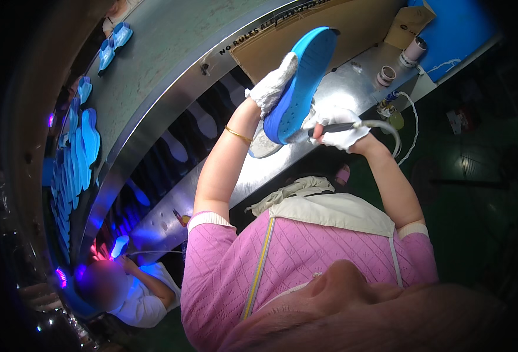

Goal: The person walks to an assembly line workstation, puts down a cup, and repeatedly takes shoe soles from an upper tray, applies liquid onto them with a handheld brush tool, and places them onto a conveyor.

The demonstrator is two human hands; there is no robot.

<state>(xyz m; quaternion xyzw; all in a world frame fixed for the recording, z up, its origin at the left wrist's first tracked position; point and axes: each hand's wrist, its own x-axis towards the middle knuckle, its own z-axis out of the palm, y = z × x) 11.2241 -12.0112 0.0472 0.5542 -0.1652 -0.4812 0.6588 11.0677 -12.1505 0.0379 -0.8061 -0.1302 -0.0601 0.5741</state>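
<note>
A bright blue shoe sole (pixel 311 67) with a darker blue side wall is held up at a tilt over the metal bench. My left hand (pixel 275 85), in a white glove, is closed round its left edge. My right hand (pixel 346 134), gloved with some fingertips bare, grips a slim grey hand tool (pixel 334 128) joined to a pale hose (pixel 392 132). The tool's front end is at the sole's heel; whether it touches cannot be made out. Below the heel, a grey rounded pad (pixel 263 146) lies on the bench.
Left of the bench runs a green conveyor belt (pixel 165 53) carrying several blue soles (pixel 90 135). More soles (pixel 202 120) sit on the dark shelf beneath. Cardboard (pixel 265 53), a cup-like container (pixel 386 75) and a coiled hose stand beyond. Another person (pixel 144 296) works lower left.
</note>
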